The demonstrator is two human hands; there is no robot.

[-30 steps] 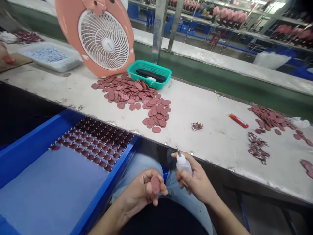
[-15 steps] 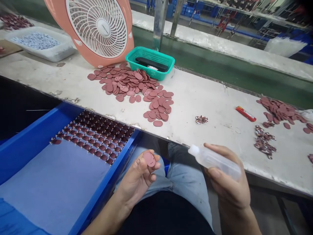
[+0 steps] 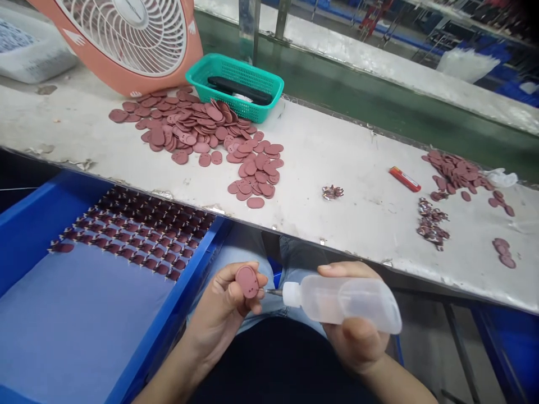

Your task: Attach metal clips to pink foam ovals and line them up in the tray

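Between the thumb and fingers of my left hand (image 3: 223,300) is a small oval reddish-brown piece (image 3: 246,281) with tiny holes near its lower edge. My right hand (image 3: 357,336) is wrapped round a translucent squeeze bottle (image 3: 349,300) lying nearly level. Its white cap carries a thin dark nozzle (image 3: 274,292), which points left. The nozzle's tip is very close to the holed edge of the piece; whether they touch I cannot tell. Both hands are over my lap, in front of the table edge.
A heap of oval pieces (image 3: 189,126) lies on the table (image 3: 337,140) beside a green basket (image 3: 236,73) and an orange fan (image 3: 164,78). At left, a blue tray (image 3: 138,359) holds rows of assembled pieces. Rightward are a red tube (image 3: 405,178), small metallic parts (image 3: 433,224) and more ovals (image 3: 457,171).
My right hand has brought the bottle left and turned it nearly level, its nozzle now at the oval piece. My left hand still holds the piece. The view has shifted slightly right.
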